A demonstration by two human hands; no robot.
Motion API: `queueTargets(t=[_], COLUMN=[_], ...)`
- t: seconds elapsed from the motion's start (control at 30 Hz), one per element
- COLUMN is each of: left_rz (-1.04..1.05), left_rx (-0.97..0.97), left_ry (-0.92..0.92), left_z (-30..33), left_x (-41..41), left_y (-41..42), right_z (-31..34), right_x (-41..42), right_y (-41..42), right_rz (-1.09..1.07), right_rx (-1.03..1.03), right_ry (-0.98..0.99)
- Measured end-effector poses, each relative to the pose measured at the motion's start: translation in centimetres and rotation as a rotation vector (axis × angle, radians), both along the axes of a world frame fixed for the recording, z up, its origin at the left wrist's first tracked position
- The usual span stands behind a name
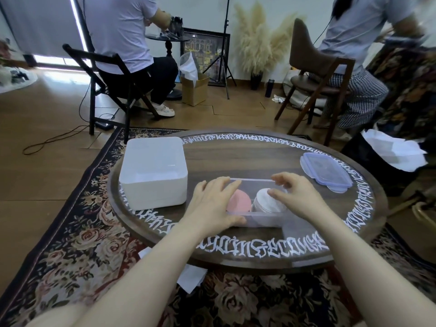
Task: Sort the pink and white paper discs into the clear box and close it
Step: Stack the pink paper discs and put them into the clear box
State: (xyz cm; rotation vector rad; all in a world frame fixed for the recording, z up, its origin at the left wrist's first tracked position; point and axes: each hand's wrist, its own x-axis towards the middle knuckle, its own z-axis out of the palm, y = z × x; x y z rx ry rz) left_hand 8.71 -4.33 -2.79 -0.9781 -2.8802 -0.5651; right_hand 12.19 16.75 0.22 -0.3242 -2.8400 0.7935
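The clear box [264,220] sits in the middle of the round wooden table [259,161]. Inside it a stack of pink discs [239,202] stands on the left and a stack of white discs [265,201] on the right. My left hand [213,201] rests on the box's left end, fingers spread over the rim and thumb along the near wall. My right hand [292,194] reaches over the right half, thumb and fingers curved above the white discs; whether it pinches any I cannot tell. The clear lid with bluish clips [326,168] lies apart at the right.
A white plastic tub [153,171] stands at the table's left. A dark bin lined with white paper [391,152] is beyond the right edge. Two seated people on chairs [111,74] [316,74] are behind, with cables, a cardboard box and a tripod on the floor.
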Motion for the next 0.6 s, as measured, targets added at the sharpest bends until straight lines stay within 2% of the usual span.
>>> queueTargets(t=[0.07, 0.17, 0.6], left_rz=[-0.005, -0.022, -0.070], left_rx=[-0.002, -0.012, -0.110], left_ry=[0.019, 0.024, 0.004], left_z=[0.0, 0.3, -0.3], left_x=[-0.2, -0.4, -0.8], left_y=[0.0, 0.2, 1.4], right_z=[-0.5, -1.4, -1.3], right_x=[0.3, 0.6, 0.3], right_y=[0.2, 0.0, -0.3], right_rz=[0.047, 0.084, 0.165], right_rx=[0.080, 0.250, 0.528], right_ry=[-0.068, -0.056, -0.125])
